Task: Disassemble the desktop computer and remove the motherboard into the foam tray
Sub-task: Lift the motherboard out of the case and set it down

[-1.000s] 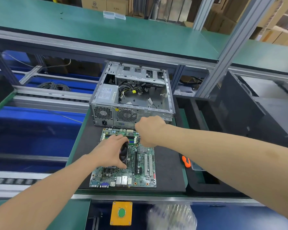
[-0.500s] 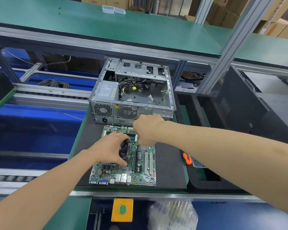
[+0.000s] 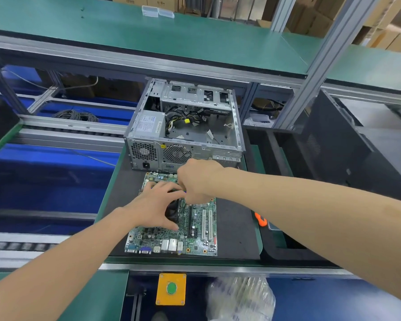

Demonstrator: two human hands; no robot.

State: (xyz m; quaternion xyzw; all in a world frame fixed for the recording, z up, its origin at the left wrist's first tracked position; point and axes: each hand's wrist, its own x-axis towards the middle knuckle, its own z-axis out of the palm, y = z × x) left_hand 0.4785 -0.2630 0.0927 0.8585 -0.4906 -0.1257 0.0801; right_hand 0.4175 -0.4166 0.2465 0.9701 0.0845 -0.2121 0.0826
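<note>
The motherboard [image 3: 196, 240] lay flat on a black mat [image 3: 235, 230], just in front of the opened computer case [image 3: 196, 92] and outside it. The left hand [image 3: 154, 209] rested on the board with thumb and fingers spread and curved round the black fan [image 3: 173, 212], touching it. The right hand [image 3: 198, 179] was above the board's far end, knuckles up and fingers curled downward. The hand itself hid the fingertips, so whether they pinched anything could not be told. Loose cables remained inside the case. An orange-handled tool [image 3: 261, 220] lay to the right of the mat, apart from the board. A yellow box with a green button [image 3: 171, 288] sat below the bench edge.
</note>
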